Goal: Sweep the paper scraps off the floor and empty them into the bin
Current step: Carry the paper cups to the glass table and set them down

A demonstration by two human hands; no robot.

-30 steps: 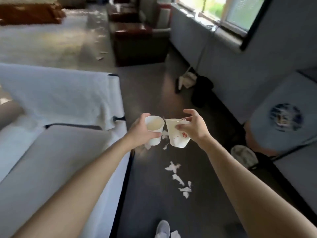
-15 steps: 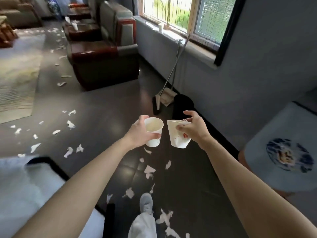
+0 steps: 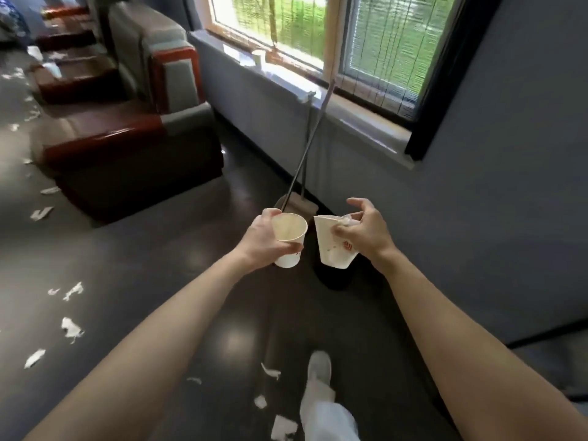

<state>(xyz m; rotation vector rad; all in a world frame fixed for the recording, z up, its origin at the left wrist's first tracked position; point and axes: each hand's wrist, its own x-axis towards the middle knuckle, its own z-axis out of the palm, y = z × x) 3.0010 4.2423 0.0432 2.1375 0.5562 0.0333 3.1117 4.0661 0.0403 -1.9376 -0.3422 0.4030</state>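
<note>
Across the floor [image 3: 159, 265] at left, paper scraps [image 3: 71, 327] lie unswept; the left hand [image 3: 264, 240] grips a paper cup [image 3: 289, 238], the right hand [image 3: 366, 232] pinches a crumpled cup [image 3: 334, 246]. Broom [image 3: 310, 141] and dark bin [image 3: 334, 280] under the window [image 3: 397, 43] now loom closer than a moment ago; sweeping has not begun.

A round-mouthed white paper cup [image 3: 289, 229] sits upright within the left fingers [image 3: 286, 247]. A squashed white paper cup with a red mark [image 3: 331, 254] tilts in the right fingers [image 3: 345, 231], just beside the first but apart from it. Beyond and left of the fingers stands a grey upholstered armchair with glossy red-brown arms [image 3: 127, 151]. Beyond and right is a wood-framed window [image 3: 381, 43] above a pale grey sill [image 3: 353, 114], where a small white cup [image 3: 258, 57] stands.
</note>
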